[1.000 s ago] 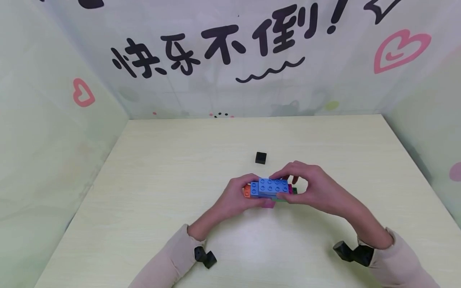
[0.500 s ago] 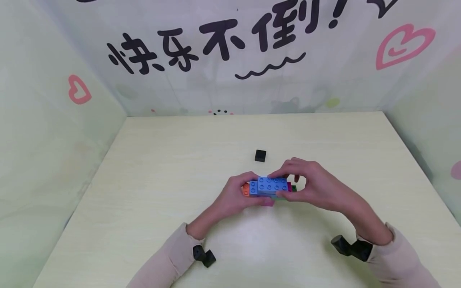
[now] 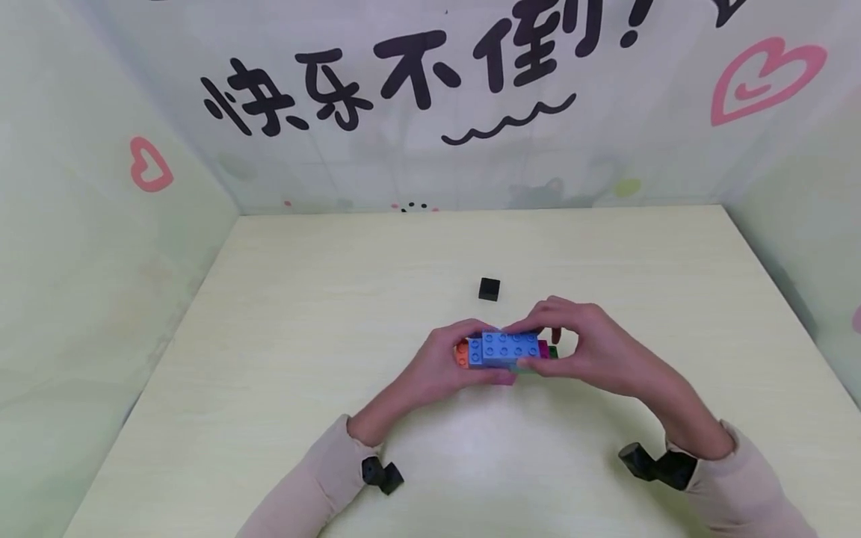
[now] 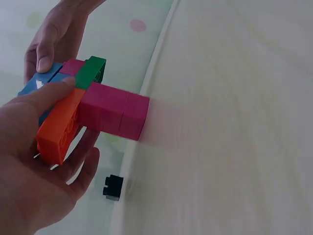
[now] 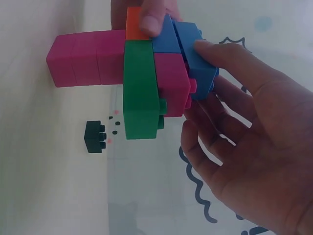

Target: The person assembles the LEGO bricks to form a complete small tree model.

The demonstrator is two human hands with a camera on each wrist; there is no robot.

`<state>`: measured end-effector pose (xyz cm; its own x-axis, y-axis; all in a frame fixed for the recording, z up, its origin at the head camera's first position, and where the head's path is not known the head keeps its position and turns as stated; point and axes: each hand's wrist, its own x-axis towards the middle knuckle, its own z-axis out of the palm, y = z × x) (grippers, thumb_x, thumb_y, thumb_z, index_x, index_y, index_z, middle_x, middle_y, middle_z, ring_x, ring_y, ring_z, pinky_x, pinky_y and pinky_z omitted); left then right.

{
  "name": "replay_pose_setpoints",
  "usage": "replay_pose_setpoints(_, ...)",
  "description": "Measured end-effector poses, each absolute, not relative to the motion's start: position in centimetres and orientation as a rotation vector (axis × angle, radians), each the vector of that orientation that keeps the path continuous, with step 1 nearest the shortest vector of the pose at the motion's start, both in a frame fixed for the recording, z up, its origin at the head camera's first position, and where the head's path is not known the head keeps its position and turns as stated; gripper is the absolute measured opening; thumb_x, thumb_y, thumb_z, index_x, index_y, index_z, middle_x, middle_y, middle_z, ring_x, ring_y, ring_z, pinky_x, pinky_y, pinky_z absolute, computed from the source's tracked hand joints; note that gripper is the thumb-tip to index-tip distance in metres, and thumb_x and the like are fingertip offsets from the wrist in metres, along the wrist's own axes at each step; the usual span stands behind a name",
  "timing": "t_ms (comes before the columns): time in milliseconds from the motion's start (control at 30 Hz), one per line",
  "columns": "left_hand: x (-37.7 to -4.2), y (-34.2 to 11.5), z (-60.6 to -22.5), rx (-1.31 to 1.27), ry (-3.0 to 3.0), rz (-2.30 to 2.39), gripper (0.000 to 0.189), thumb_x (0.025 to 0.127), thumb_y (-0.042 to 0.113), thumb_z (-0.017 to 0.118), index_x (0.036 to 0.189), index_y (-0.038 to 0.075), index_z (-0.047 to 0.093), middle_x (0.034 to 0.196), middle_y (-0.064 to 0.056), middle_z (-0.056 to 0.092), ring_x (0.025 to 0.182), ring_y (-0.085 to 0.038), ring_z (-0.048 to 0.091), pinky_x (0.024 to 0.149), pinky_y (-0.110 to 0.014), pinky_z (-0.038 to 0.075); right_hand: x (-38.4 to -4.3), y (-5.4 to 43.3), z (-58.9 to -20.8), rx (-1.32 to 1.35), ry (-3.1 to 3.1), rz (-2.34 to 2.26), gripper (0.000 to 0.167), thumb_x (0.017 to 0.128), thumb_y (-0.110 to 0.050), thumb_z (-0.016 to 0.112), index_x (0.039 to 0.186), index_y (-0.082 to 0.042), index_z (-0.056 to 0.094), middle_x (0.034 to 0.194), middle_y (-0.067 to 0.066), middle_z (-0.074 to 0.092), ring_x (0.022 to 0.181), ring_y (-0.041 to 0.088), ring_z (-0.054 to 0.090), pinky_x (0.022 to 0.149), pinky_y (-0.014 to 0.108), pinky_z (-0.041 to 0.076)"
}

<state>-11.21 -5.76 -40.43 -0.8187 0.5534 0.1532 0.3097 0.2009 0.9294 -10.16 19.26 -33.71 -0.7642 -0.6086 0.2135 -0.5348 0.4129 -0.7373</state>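
Observation:
A stack of toy building bricks is held between both hands over the table. My left hand (image 3: pixel 433 370) grips its left end, its thumb lying along an orange brick (image 4: pixel 56 129) and a lower blue brick (image 5: pixel 166 41). With thumb and fingers my right hand (image 3: pixel 602 351) pinches the top blue brick (image 3: pixel 509 346); a thin slanting gap shows under this brick in the right wrist view. Beside the lower blue brick sits a magenta brick (image 5: pixel 171 81), above a green one (image 5: pixel 138 93). A column of magenta bricks (image 4: pixel 113 110) forms the stack's base.
A small black brick (image 3: pixel 489 289) lies on the pale table (image 3: pixel 323 284) behind the hands. Printed fabric walls (image 3: pixel 377 164) enclose the table's back and sides. A black wrist device (image 3: pixel 382 475) sits at the left sleeve, another (image 3: pixel 658 466) at the right.
The head view has tilted slightly, shifting the scene up. My left fingertips reach a little farther right along the back of the stack. The right hand keeps its pinch on the top blue brick.

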Motion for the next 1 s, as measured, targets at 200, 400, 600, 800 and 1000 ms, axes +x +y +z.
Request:
replay_pose_setpoints(200,-11.6,-6.7,-38.8,1.014,2.26,1.769,0.042,0.08,0.019,0.084,0.118,0.018,0.066,0.112,0.009,0.066,0.102,-0.014,0.059,0.083,-0.042,0.05,-10.4,19.3,-34.0,-1.08,2.551,-1.333,0.041,0.08,-0.015,0.083,0.118,-0.021,0.072,0.096,-0.013,0.064,0.085,0.012,0.055,0.066,0.026,0.048)
replay_pose_setpoints(400,-11.6,-6.7,-38.3,1.075,2.266,1.796,0.035,0.082,0.019,0.082,0.113,0.015,0.068,0.108,0.008,0.067,0.097,-0.014,0.06,0.081,-0.04,0.052,-10.5,19.4,-33.9,-1.078,2.543,-1.341,0.041,0.08,-0.017,0.083,0.118,-0.021,0.072,0.095,-0.013,0.064,0.085,0.011,0.056,0.067,0.027,0.048)
replay_pose_setpoints(600,-11.5,-6.6,-38.1,1.071,2.285,1.775,0.032,0.082,0.018,0.082,0.111,0.017,0.068,0.105,0.009,0.066,0.097,-0.013,0.06,0.08,-0.041,0.052,-10.6,19.4,-34.0,-1.079,2.52,-1.367,0.04,0.08,-0.018,0.083,0.118,-0.019,0.072,0.094,-0.012,0.065,0.084,0.012,0.056,0.067,0.029,0.049)
replay_pose_setpoints(800,-11.6,-6.5,-38.2,1.089,2.28,1.767,0.033,0.082,0.016,0.082,0.111,0.018,0.067,0.104,0.009,0.065,0.097,-0.013,0.059,0.081,-0.041,0.051,-10.5,19.5,-34.3,-1.06,2.518,-1.375,0.041,0.079,-0.017,0.084,0.118,-0.02,0.072,0.097,-0.012,0.065,0.087,0.011,0.056,0.068,0.029,0.049)
replay_pose_setpoints(1000,-11.6,-6.3,-38.9,1.076,2.244,1.79,0.032,0.082,0.015,0.082,0.11,0.017,0.066,0.105,0.007,0.065,0.097,-0.015,0.059,0.08,-0.043,0.051,-10.0,19.0,-34.7,-1.073,2.49,-1.467,0.046,0.076,-0.002,0.084,0.117,-0.013,0.068,0.104,-0.006,0.065,0.091,0.011,0.057,0.071,0.028,0.051)
